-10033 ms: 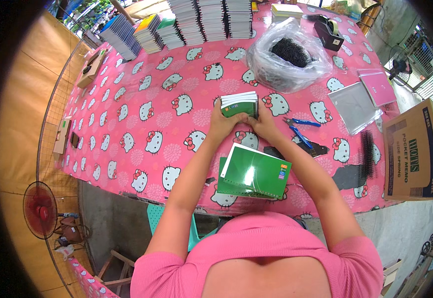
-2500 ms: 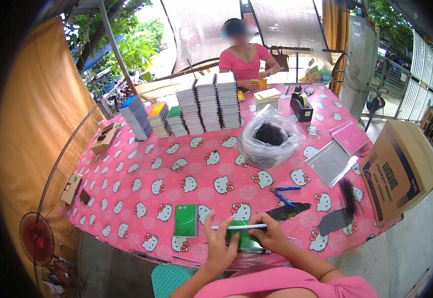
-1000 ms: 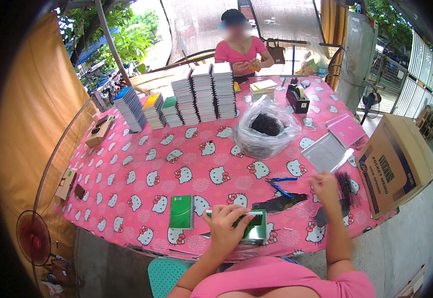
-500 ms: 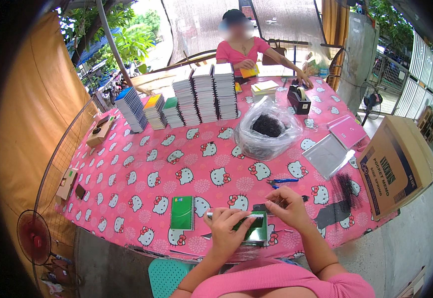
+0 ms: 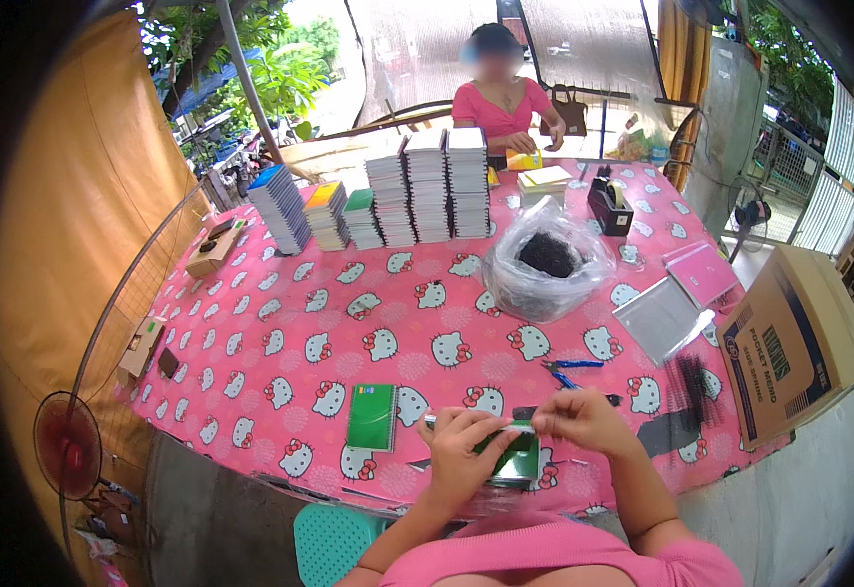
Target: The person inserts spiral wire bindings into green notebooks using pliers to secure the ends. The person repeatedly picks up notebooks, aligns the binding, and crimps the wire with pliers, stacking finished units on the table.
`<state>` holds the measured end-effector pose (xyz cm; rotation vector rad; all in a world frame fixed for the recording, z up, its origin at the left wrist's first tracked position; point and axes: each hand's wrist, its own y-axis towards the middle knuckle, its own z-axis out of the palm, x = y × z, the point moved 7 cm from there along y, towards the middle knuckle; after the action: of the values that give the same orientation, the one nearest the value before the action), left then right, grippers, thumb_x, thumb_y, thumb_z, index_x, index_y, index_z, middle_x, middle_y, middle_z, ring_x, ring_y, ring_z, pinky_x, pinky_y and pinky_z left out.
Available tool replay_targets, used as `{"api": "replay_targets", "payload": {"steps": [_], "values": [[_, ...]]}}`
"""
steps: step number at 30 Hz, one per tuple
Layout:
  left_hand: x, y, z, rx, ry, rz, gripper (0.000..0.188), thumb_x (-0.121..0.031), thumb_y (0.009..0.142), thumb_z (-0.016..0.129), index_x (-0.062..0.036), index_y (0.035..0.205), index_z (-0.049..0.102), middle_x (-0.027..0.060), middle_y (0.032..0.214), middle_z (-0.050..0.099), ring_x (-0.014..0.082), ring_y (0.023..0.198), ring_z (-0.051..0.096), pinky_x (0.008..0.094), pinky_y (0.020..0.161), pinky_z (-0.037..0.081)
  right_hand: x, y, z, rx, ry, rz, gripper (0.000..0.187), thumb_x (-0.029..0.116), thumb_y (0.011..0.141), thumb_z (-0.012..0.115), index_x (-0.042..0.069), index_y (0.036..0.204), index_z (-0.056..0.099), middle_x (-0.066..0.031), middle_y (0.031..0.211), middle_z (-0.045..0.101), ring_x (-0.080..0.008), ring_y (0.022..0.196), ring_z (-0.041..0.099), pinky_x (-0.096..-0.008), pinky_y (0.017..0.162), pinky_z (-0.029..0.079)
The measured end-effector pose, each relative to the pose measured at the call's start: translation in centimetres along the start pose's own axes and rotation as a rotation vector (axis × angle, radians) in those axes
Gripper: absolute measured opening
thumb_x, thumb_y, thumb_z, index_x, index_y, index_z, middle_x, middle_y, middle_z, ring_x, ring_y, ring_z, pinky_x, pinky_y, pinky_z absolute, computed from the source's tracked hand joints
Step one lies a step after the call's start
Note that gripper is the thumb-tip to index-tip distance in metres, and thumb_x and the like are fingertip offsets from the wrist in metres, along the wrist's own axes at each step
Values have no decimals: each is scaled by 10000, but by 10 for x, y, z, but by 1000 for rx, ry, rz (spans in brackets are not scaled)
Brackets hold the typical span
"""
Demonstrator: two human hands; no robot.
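Note:
My left hand (image 5: 464, 448) is closed over a small green notebook (image 5: 519, 466) near the table's front edge, fingers across its cover. At the notebook's far right corner, my right hand (image 5: 583, 423) has thumb and finger pinched together. Whatever lies in that pinch is too small to make out. To the left lies a second green notebook (image 5: 373, 418) with a wire spiral along its right side. Blue-handled pliers (image 5: 574, 366) rest just beyond my right hand. Black spiral coils (image 5: 691, 386) lie in a loose bunch to its right.
A clear plastic bag (image 5: 505, 292) holds a black mass. Behind it are notebook stacks (image 5: 385, 201), a tape dispenser (image 5: 610, 207) and a person (image 5: 505, 108) handling a yellow pad (image 5: 523, 159). A cardboard box (image 5: 789, 342) stands at right, near pink notebooks (image 5: 703, 277) and clear sheets (image 5: 662, 318).
My right hand has come in to the notebook's far edge. Across the table, the person's arm has drawn back from beside the tape dispenser to the yellow pad. The view has shifted slightly.

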<state>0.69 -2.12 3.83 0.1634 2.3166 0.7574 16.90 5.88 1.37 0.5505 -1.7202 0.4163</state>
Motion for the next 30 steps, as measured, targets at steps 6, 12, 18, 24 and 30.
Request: {"api": "replay_targets", "payload": {"steps": [6,12,18,24,30], "values": [[-1,2,0,1,-3,-15,196,-253,701,805,-137,851,753,-16,818,675,168,868,557,408,915,283,32,-14,11,57,-315,-270,239,223,860,695,5,944,648,-88,765,652,-196,654,624,-324,594,485],[-2,0,-1,-28,-4,-18,193,-228,699,804,-138,862,752,-20,830,671,159,860,550,411,923,279,26,-19,19,-96,-547,-322,238,229,848,668,12,911,592,-145,813,608,-351,762,622,-436,627,487],[-3,-2,-2,-46,21,14,209,-190,704,797,-136,899,748,-19,836,668,159,850,546,409,917,284,32,-21,22,-212,-699,-322,255,289,849,669,62,937,593,-107,846,572,-326,754,619,-416,622,497],[-2,-3,-2,-36,4,35,216,-169,703,791,-134,911,747,-7,833,667,164,813,547,374,874,297,33,-21,26,-193,-758,-411,299,311,818,700,77,965,586,-93,875,570,-294,754,618,-390,566,485],[-3,-3,-2,-31,15,33,208,-156,706,784,-128,908,747,-3,843,672,166,816,547,371,871,297,37,-22,29,-238,-730,-418,264,277,801,711,64,908,598,-95,847,574,-291,754,618,-384,568,485]]}}
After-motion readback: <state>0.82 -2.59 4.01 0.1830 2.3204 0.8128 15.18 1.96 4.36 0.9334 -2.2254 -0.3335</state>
